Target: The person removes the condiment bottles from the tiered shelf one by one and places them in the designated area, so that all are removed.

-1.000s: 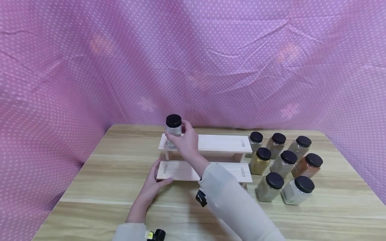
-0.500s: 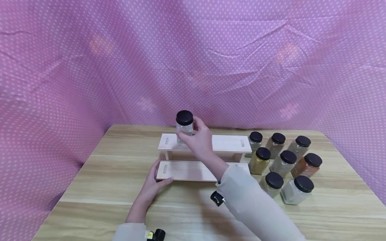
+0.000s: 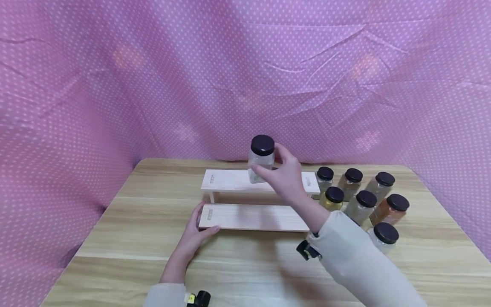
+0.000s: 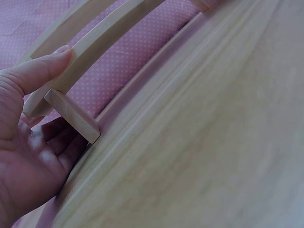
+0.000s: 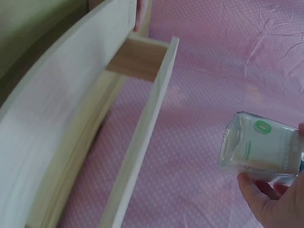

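A clear square jar with a black lid (image 3: 262, 145) is held upright in my right hand (image 3: 285, 177), above the back step of a two-step wooden spice rack (image 3: 245, 217). In the right wrist view, a gap shows between the base of the jar (image 5: 261, 145) and the rack (image 5: 147, 111); pale contents and green print are visible on it. My left hand (image 3: 193, 238) grips the left end of the rack's front step. In the left wrist view, the thumb (image 4: 45, 71) presses the board's edge, and the other fingers lie behind the leg (image 4: 73, 116).
Several spice jars with black lids stand on the table right of the rack, among them an orange one (image 3: 385, 213) and a yellow one (image 3: 331, 202). My right sleeve hides part of that group. A pink dotted curtain (image 3: 245, 85) hangs behind the wood-grain table (image 3: 122, 238).
My right hand has carried the jar rightward from the left end of the back step and raised it. The forearm now covers some of the standing jars. My left hand has stayed put.
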Demonstrator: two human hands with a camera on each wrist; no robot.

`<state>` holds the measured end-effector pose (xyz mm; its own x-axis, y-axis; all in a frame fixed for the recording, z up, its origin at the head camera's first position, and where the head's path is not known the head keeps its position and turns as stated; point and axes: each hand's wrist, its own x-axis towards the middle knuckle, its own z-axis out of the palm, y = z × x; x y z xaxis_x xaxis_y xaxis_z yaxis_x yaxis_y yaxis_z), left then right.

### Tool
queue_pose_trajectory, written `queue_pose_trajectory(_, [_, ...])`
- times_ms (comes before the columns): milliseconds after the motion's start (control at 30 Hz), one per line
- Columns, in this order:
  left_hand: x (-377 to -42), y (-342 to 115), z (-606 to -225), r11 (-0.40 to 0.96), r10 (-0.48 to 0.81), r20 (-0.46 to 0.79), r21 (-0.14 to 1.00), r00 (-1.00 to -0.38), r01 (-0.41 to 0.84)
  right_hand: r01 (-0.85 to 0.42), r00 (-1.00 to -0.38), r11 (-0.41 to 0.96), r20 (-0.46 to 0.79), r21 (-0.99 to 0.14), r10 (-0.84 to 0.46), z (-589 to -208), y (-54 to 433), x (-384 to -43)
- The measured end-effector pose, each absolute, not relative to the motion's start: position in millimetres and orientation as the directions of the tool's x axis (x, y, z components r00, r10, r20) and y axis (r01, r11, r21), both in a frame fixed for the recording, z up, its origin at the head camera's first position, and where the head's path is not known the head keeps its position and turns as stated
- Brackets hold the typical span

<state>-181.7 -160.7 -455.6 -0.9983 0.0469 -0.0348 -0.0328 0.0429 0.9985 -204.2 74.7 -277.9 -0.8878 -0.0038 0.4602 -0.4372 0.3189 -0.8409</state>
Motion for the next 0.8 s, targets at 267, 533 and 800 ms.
queue_pose_trajectory(267, [-183, -161, -457, 0.043, 0.047, -0.03, 0.999, -0.998, -0.028, -0.384, -0.912, 0.345, 0.411, -0.856, 0.006, -277, 115, -198])
queue_pose_trajectory(533, [-182, -162, -456, 0.043, 0.049, -0.027, 0.999, -0.998, -0.025, -0.348, -0.919, 0.374, 0.392, -0.86, 0.047, -278, 152, -187])
queue_pose_trajectory(800, [-182, -162, -454, 0.055, 0.052, -0.032, 0.998, -0.998, -0.029, -0.349, -0.899, 0.439, 0.427, -0.828, 0.091, -283, 186, -172])
